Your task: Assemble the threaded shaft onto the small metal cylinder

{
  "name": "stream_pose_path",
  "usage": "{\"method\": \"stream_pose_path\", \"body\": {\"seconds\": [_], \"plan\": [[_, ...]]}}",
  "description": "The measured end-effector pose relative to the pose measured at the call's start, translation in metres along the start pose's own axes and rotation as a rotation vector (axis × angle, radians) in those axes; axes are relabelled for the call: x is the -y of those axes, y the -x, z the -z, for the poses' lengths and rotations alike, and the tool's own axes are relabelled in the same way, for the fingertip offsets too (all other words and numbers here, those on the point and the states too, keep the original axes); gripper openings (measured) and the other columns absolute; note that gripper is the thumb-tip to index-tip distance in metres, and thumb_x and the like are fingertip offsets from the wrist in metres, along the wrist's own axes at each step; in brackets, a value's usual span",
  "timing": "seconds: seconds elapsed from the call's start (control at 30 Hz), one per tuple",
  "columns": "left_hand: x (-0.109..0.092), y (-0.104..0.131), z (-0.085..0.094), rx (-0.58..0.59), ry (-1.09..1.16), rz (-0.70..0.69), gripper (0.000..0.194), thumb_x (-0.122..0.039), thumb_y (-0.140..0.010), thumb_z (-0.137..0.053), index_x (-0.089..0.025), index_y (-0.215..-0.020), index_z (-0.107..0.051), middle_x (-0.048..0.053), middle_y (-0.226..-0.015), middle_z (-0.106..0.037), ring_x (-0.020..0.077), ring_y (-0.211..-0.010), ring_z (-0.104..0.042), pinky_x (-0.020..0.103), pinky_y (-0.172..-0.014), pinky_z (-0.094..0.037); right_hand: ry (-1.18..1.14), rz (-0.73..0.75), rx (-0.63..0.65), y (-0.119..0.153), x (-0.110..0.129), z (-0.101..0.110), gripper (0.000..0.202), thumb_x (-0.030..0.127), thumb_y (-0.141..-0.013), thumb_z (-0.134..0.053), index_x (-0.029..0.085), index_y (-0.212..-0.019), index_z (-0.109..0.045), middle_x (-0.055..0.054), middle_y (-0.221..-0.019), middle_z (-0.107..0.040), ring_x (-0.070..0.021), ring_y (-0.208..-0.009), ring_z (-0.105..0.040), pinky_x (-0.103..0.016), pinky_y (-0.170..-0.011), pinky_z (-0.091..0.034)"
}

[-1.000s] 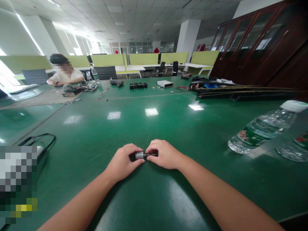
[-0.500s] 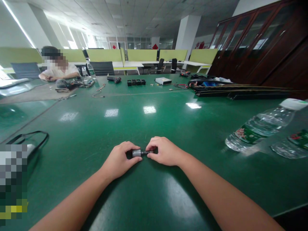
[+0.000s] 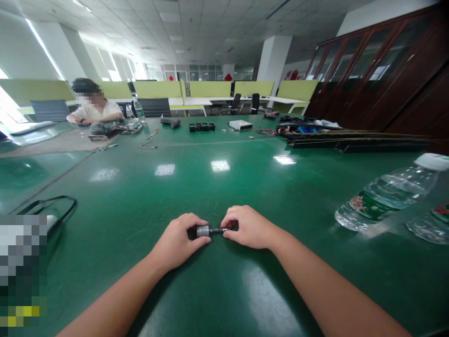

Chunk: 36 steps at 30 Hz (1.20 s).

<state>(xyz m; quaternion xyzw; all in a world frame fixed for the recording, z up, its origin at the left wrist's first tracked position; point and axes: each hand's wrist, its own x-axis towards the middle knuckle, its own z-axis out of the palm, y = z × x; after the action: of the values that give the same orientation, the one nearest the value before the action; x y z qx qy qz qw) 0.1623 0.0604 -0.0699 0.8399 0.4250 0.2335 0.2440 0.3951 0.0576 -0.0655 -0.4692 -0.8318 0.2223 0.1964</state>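
Low over the green table (image 3: 196, 187), my left hand (image 3: 178, 241) is closed around a small silver cylinder (image 3: 202, 230) that looks like a small motor. A thin dark shaft (image 3: 215, 230) sticks out of its right end. The tip of that shaft is pinched between the thumb and fingers of my right hand (image 3: 249, 227). Both pieces lie in one line, level with the tabletop. The cylinder's left end is hidden in my left palm, and the shaft's far end is covered by my right fingers.
Clear water bottles (image 3: 389, 194) stand at the right. A pixelated object with a black strap (image 3: 66, 206) lies at the left. Across the table are a cordless drill (image 3: 170, 123), black parts (image 3: 202, 127), a white box (image 3: 240, 125) and long black rails (image 3: 354, 140). Another person (image 3: 94, 107) sits far left.
My right hand has shifted slightly right, away from my left, and more of the dark shaft shows between them. Both grips stay closed. The whole view has tilted up a little.
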Motion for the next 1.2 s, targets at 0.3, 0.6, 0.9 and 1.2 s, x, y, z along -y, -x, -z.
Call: {"method": "stream_pose_path", "body": {"seconds": [0.3,0.6,0.9,1.2], "plan": [[0.001,0.0,0.0,0.001,0.012,0.008,0.023,-0.028,-0.077,-0.075,-0.022,-0.099,-0.071,0.002,-0.095,-0.071,0.0195,-0.089,-0.063,0.031,-0.082,-0.047,-0.011,-0.023,0.017,0.001,-0.002,0.002,0.011,0.019,-0.073,-0.07,0.018,-0.083,-0.075,-0.002,-0.077,-0.066,-0.0121,-0.069,-0.057,-0.024,-0.064,-0.041],[0.001,0.0,-0.001,0.004,0.005,0.018,0.024,-0.029,-0.077,-0.075,-0.022,-0.099,-0.071,0.002,-0.096,-0.07,0.0196,-0.09,-0.063,0.032,-0.082,-0.047,0.043,-0.06,0.056,0.005,-0.009,0.015,0.013,0.02,-0.073,-0.07,0.019,-0.084,-0.076,-0.002,-0.079,-0.067,-0.0126,-0.069,-0.057,-0.024,-0.063,-0.042],[0.003,0.0,-0.001,-0.005,0.004,-0.013,0.023,-0.031,-0.079,-0.073,-0.022,-0.1,-0.07,0.003,-0.096,-0.071,0.0197,-0.09,-0.064,0.032,-0.083,-0.048,-0.005,-0.081,0.065,0.007,-0.012,0.02,0.012,0.021,-0.073,-0.071,0.018,-0.083,-0.076,-0.002,-0.078,-0.067,-0.0125,-0.068,-0.059,-0.024,-0.063,-0.043],[0.001,0.0,-0.001,-0.01,0.016,-0.001,0.023,-0.028,-0.076,-0.075,-0.022,-0.098,-0.071,0.003,-0.093,-0.071,0.0196,-0.088,-0.064,0.03,-0.079,-0.048,-0.23,0.014,-0.018,-0.001,0.002,-0.009,0.027,0.013,-0.074,-0.069,0.019,-0.1,-0.072,-0.002,-0.088,-0.07,-0.0142,-0.079,-0.063,-0.027,-0.076,-0.048]]}}
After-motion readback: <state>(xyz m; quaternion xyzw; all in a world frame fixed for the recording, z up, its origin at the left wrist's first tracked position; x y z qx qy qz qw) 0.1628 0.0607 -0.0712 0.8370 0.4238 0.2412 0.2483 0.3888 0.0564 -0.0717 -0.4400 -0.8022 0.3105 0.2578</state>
